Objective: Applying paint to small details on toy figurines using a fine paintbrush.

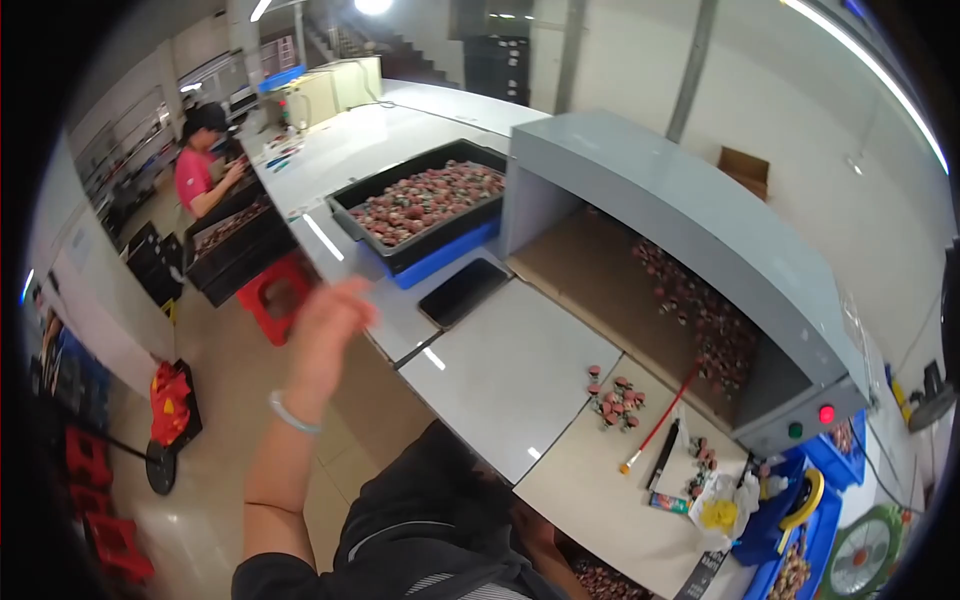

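My left hand (332,325) is raised off the left edge of the table, over the floor, with a pale band on the wrist. Motion smears its fingers, and I make out nothing in them. A black phone (463,292) lying on the tabletop is the nearest thing to it. Part of my right arm (545,552) shows low beside the table's front edge, its fingers hidden. Close by, under the edge, are many small reddish pieces (603,580). A cluster of similar pink-topped pieces (618,402) rests on the beige work surface, left of a red-handled brush (660,420).
A grey box-shaped machine (640,150) with more pieces inside stands on the table (500,370). Behind the phone sits a black tray (395,262) heaped with pieces. A blue tape dispenser (775,525) is at right. A co-worker in pink (195,180) and a red stool (272,295) are at left.
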